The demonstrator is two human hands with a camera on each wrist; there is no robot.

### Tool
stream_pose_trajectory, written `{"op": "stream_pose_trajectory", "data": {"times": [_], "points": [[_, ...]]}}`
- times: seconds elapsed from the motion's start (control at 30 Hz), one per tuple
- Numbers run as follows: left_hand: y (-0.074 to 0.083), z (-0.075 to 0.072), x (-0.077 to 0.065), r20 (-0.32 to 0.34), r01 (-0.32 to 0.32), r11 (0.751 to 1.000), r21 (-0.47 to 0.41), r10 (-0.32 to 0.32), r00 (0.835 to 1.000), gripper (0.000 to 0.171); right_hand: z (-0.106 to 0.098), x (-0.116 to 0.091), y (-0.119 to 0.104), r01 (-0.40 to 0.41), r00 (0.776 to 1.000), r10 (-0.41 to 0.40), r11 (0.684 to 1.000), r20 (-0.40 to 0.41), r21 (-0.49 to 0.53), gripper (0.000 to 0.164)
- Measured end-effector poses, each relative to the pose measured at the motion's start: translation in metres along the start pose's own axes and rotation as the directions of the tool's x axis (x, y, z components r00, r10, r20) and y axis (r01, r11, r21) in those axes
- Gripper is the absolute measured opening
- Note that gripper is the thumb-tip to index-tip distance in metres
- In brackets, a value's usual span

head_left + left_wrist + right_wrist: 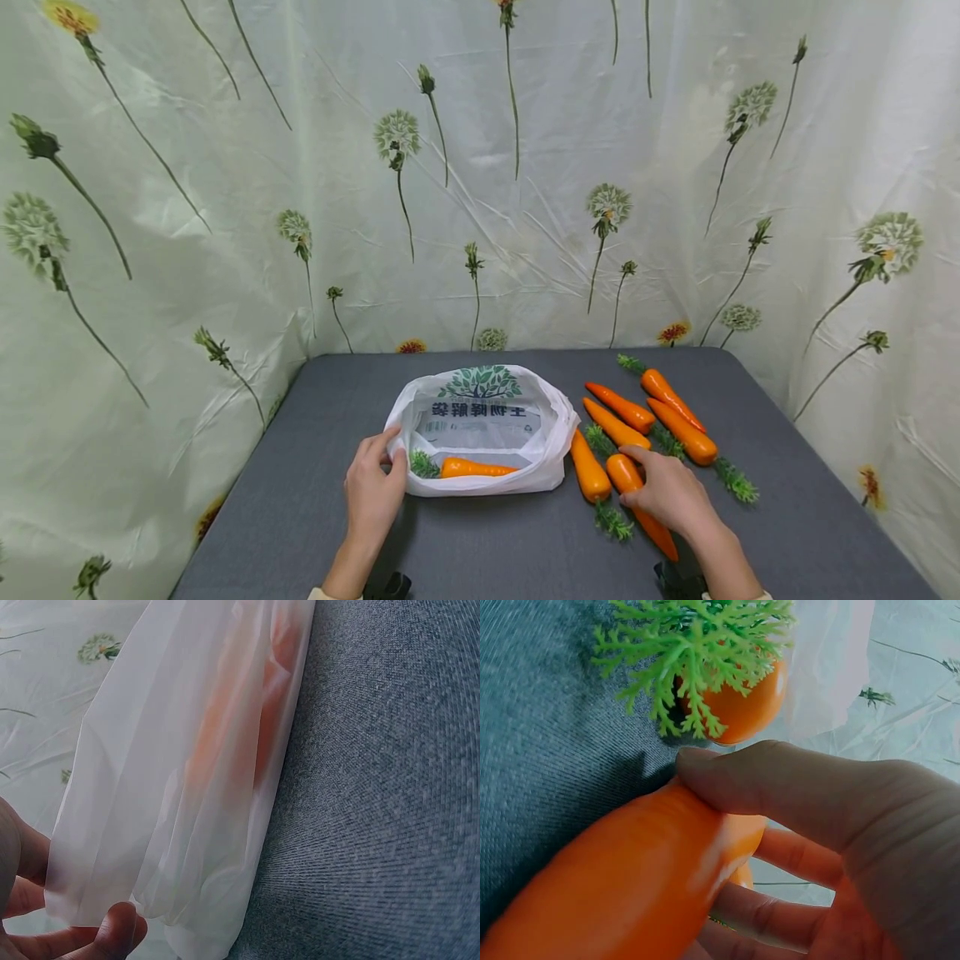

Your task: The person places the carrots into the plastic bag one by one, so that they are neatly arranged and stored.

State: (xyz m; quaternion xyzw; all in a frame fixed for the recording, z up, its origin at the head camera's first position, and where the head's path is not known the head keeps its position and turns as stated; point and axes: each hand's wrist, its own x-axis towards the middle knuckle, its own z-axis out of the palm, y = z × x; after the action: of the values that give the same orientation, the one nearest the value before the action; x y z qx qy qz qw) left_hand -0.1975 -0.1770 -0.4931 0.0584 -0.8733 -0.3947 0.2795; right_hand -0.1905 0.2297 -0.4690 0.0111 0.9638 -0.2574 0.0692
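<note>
A white plastic bag [558, 475] with a green tree print lies with its mouth spread wide. Inside it rests an orange carrot [476, 468] with a green leafy top [423, 464]; in the left wrist view the orange shows dimly through the bag wall [105, 825]. My left hand [375, 483] pinches the left edge of the bag's mouth between thumb and fingers. To the right of the bag, my right hand [663, 492] grips a carrot [654, 527] near its thick end, thumb on one side and fingers on the other; its tip points toward me.
Beside the bag's right side lies another carrot [588, 471], its leafy top [613, 521] close to the right hand. Several more carrots [682, 429] lie farther back on the right of the grey table [480, 550]. A flowered curtain [450, 292] hangs behind the table.
</note>
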Motion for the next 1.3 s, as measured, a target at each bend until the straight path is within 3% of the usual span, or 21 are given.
{"op": "stream_pose_trajectory", "data": {"times": [0.3, 0.63, 0.8, 1.07, 1.3], "points": [[0.000, -0.001, -0.001, -0.005, 0.001, 1.000, 0.005, -0.001, 1.000, 0.035, -0.002, -0.002, -0.002, 0.001, 1.000, -0.001, 1.000, 0.001, 0.012, 0.077], [-0.001, -0.003, -0.002, -0.028, -0.018, 1.000, -0.005, 0.018, 0.999, 0.034, -0.009, -0.001, -0.007, 0.079, 0.995, -0.078, 0.997, -0.055, 0.011, 0.080], [0.000, -0.002, -0.002, -0.020, -0.009, 1.000, -0.002, 0.009, 1.000, 0.034, -0.014, -0.003, -0.010, 0.060, 0.997, -0.059, 0.998, -0.049, 0.016, 0.079], [0.001, 0.009, 0.002, -0.016, -0.051, 0.998, -0.031, 0.051, 0.999, 0.034, -0.027, -0.011, -0.008, 0.033, 0.998, -0.031, 0.999, -0.061, 0.030, 0.077], [-0.002, 0.003, -0.001, 0.003, 0.003, 1.000, -0.019, -0.003, 1.000, 0.034, -0.029, -0.009, -0.016, 0.091, 0.990, -0.089, 0.996, -0.112, 0.016, 0.074]]}}
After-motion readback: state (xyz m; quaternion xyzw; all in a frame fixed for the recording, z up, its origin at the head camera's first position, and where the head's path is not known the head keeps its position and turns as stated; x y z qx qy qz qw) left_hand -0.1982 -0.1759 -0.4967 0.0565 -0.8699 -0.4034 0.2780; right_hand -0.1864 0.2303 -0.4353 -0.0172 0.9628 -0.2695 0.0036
